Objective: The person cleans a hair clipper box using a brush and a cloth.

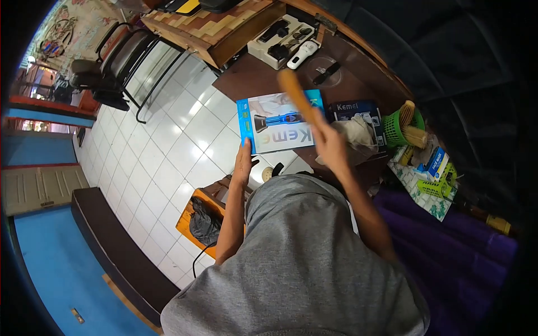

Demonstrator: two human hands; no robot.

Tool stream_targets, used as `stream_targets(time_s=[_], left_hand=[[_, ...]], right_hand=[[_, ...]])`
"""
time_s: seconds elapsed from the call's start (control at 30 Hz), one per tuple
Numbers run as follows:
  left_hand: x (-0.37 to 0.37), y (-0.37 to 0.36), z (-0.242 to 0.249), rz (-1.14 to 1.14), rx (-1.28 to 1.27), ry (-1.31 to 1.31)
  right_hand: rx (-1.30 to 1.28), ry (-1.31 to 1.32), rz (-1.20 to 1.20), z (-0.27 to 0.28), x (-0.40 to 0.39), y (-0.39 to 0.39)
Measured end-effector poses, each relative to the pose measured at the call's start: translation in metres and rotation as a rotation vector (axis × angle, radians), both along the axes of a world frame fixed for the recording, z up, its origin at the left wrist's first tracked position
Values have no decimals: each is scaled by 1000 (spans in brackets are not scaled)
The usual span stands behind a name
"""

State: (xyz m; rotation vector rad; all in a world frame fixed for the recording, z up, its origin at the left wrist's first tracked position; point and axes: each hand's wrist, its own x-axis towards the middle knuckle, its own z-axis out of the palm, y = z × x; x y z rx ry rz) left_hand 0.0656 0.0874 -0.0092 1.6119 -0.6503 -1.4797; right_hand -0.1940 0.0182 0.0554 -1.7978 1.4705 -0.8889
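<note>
A blue and white Kemei box (280, 134) with a clipper pictured on it lies at the near edge of the dark brown table (241, 77). My left hand (243, 162) holds the box by its lower left corner. Above the box's right part, my right hand (330, 143) is closed on an orange-brown stick-like handle (297, 95), slightly blurred by motion; its far end is raised over the table. Right beside that hand, a pale crumpled cloth (357, 133) rests on a dark Kemei box (367, 109).
Behind lie an open tray of clipper parts (270, 42), a white device (303, 55) and a black-strapped item (327, 73). To the right stand a green basket (394, 130) and a face mask box (436, 162). An orange stool (185, 221) with a black bag is below left.
</note>
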Motion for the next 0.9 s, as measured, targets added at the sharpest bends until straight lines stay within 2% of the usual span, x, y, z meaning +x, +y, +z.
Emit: stream_targets(time_s=[0.03,0.07,0.13,0.17,0.2,0.27,0.3,0.33,0.37,0.4,0.47,0.5,0.53,0.57,0.6,0.63,0.67,0.7,0.73,0.77,0.8,0.87,0.9], left_hand=[[2,0,0,-28,-19,-9],[1,1,-2,-37,-17,-5],[1,4,-5,-3,-71,-52],[2,4,-7,-23,-61,-73],[4,4,-5,-26,-57,-74],[7,2,-1,-48,-13,-69],[12,0,-3,-51,-11,-69],[20,-4,-8,-63,7,-100],[28,-10,-13,-77,23,-132],[36,-17,-19,-83,21,-136],[45,-34,-32,-150,11,-108],[44,-45,-37,-51,-8,61],[41,-47,-29,-56,-7,60],[38,-50,-20,-60,30,169],[34,-54,-7,-67,68,277],[31,-53,4,-131,50,340],[24,-49,15,-147,52,340],[17,-42,26,-113,81,444],[14,-37,31,-76,111,544],[23,-32,16,-31,227,515],[-1,-28,28,30,74,621],[-25,-11,70,57,81,605],[-25,-1,68,75,130,708]], right_hand=[[24,-39,110,15,12,12],[178,-40,229,17,20,18],[-46,-26,376,12,31,29],[-42,-28,372,3,28,28],[40,17,264,-10,21,26],[214,94,28,-3,-2,17],[196,149,-93,-7,-17,9],[-147,-92,-159,-52,-38,-4],[74,-40,-225,-15,-53,-3],[103,-13,-249,-21,-72,-5],[21,89,-289,2,-79,7],[19,89,-295,4,-79,15],[-1,-30,-230,5,-75,26],[-22,-150,-167,6,-69,38],[182,-205,-100,23,-59,52],[-5,-214,-29,21,-46,64],[8,-221,64,23,-37,74],[20,-204,182,36,-31,80],[-129,-133,292,43,-25,81],[-86,-49,397,41,-25,86],[-46,38,502,40,-25,88],[-104,125,510,41,-33,92],[-160,214,528,42,-38,93]])
